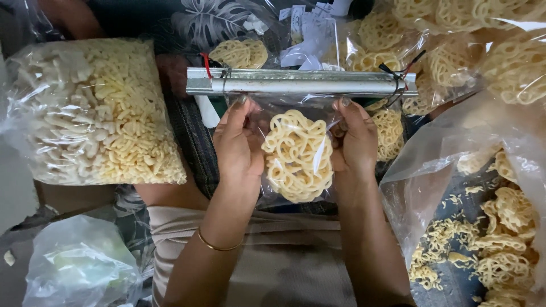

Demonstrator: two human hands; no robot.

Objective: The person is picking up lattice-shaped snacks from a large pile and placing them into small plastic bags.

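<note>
While both hands pinch a small clear bag of lacy yellow crackers (297, 156) by its upper corners, the bag's top edge lies just under the metal sealing bar (296, 83). Left hand (238, 145) grips the bag's left side, fingers closed on the plastic; right hand (355, 142) is clamped on its right side. Left of the bar lies a big bag of pale stick snacks (96, 113). Right of the bar, an open large bag (483, 216) holds more crackers.
</note>
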